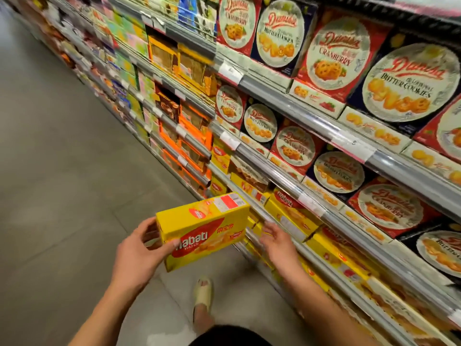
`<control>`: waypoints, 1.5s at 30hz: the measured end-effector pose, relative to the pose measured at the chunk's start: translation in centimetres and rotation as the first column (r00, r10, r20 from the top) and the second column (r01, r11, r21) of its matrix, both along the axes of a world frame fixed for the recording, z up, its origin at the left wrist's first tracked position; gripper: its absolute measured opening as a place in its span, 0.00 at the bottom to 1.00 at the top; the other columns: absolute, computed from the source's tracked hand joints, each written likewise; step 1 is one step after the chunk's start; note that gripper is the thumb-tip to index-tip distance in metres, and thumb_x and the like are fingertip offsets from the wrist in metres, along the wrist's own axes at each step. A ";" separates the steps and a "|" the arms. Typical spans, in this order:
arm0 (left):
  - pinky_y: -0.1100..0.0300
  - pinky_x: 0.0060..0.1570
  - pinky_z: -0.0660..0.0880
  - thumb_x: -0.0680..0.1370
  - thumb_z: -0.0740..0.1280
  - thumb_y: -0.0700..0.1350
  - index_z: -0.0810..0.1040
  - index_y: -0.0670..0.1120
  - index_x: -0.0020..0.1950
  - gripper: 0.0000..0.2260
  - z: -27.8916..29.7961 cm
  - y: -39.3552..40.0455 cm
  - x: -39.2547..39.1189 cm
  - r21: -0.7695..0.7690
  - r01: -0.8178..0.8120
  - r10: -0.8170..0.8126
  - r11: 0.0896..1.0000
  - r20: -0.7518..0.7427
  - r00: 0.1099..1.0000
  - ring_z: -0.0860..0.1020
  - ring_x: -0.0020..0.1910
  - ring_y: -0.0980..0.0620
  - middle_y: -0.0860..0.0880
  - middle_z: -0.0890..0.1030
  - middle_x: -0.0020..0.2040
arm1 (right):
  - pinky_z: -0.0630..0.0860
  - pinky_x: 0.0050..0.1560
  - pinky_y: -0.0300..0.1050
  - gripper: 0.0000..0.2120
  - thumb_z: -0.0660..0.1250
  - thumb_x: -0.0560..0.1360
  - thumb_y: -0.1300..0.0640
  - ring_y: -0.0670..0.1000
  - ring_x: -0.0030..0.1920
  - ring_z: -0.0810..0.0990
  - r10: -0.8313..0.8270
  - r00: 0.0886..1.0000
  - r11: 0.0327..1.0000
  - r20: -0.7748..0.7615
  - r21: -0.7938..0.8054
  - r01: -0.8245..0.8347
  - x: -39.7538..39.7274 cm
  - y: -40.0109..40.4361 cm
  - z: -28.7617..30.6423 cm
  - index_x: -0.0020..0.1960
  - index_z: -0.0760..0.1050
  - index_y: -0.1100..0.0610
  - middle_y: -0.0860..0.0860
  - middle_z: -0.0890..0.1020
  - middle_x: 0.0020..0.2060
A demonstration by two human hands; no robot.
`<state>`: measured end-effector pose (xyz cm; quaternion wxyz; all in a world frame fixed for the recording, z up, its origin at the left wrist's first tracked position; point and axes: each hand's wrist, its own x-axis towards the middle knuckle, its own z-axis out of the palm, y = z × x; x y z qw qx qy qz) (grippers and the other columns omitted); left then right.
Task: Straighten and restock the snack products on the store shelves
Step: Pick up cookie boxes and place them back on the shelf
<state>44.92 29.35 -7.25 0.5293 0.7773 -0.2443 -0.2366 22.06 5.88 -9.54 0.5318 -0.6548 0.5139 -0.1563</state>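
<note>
My left hand [142, 248] grips the near end of a yellow Nabati wafer box [204, 228], thumb on its front face, holding it in the air in front of the lower shelves. My right hand [275, 237] hovers just right of the box with fingers loosely spread, touching nothing that I can see, close to the row of yellow Nabati boxes [291, 213] on the low shelf. More yellow boxes [334, 253] lie on the shelf below it.
Red and blue Danisa cookie boxes [334, 58] fill the upper shelves on the right. Orange and brown snack boxes [192, 121] stand further down the aisle. Metal shelf rails [311, 113] with price tags jut out. Grey tiled floor [62, 171] lies left; my sandalled foot [203, 293] is below.
</note>
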 end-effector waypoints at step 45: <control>0.50 0.58 0.79 0.55 0.77 0.68 0.79 0.53 0.63 0.39 -2.7 -25.1 37.7 0.218 0.390 -0.384 0.895 -0.073 0.921 0.83 0.55 0.57 0.54 0.86 0.52 | 0.81 0.52 0.52 0.12 0.67 0.74 0.67 0.59 0.47 0.85 -0.150 0.397 0.926 -0.906 -0.269 -0.263 22.8 -19.3 -6.7 0.56 0.81 0.58 0.57 0.85 0.47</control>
